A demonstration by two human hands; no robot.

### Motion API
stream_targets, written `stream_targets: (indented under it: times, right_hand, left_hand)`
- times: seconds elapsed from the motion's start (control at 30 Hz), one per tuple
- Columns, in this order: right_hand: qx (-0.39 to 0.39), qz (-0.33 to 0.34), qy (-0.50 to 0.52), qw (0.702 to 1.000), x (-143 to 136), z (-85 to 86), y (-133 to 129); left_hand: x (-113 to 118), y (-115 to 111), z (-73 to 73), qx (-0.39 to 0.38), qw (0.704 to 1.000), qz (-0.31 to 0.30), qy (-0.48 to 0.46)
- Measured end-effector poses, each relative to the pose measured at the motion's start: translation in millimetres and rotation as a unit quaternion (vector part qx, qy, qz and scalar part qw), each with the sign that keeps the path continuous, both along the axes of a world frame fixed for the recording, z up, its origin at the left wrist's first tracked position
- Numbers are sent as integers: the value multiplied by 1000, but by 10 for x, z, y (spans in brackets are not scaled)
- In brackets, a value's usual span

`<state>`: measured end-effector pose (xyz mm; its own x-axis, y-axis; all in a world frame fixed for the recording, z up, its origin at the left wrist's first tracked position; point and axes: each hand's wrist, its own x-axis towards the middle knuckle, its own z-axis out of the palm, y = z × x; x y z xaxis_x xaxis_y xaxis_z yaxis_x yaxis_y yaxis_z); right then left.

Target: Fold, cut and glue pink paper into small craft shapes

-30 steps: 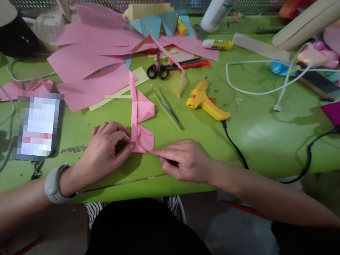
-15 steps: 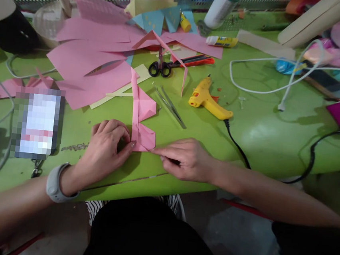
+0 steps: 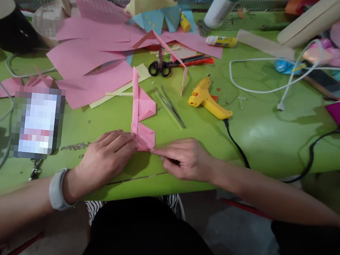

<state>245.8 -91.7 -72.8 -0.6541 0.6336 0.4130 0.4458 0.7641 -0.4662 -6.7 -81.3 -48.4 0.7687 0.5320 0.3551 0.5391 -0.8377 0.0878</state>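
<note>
A folded pink paper (image 3: 136,114) is laid on the green table (image 3: 266,130), near the middle of the frame. Its long strip is lined up and down, with the thin top end tipped a little to the left. Its two flaps are pointed to the right. The bottom left end is covered by the left hand (image 3: 109,153), laid flat with fingers close together. The bottom right corner is touched by a finger of the right hand (image 3: 186,159); whether it is pinched cannot be told.
</note>
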Motion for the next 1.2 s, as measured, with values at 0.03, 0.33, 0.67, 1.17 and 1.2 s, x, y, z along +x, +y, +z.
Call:
stream_targets:
  times: [0.03, 0.33, 0.67, 1.17, 1.2]
  right_hand:
    - [-2, 1, -2, 1000, 2, -2, 0]
    - [-7, -4, -5, 1000, 0, 6, 0]
    - [-15, -3, -6, 1000, 5, 0, 1]
    - [86, -19, 31, 996, -26, 92, -5]
    - [89, -22, 27, 995, -31, 94, -3]
  left_hand:
    - [-2, -8, 5, 0, 1000, 1, 2]
    - [29, -5, -3, 27, 999, -21, 1]
    - [18, -4, -5, 29, 999, -11, 45]
    - [58, -68, 29, 12, 998, 1, 58]
    - [57, -69, 24, 6, 998, 0, 56]
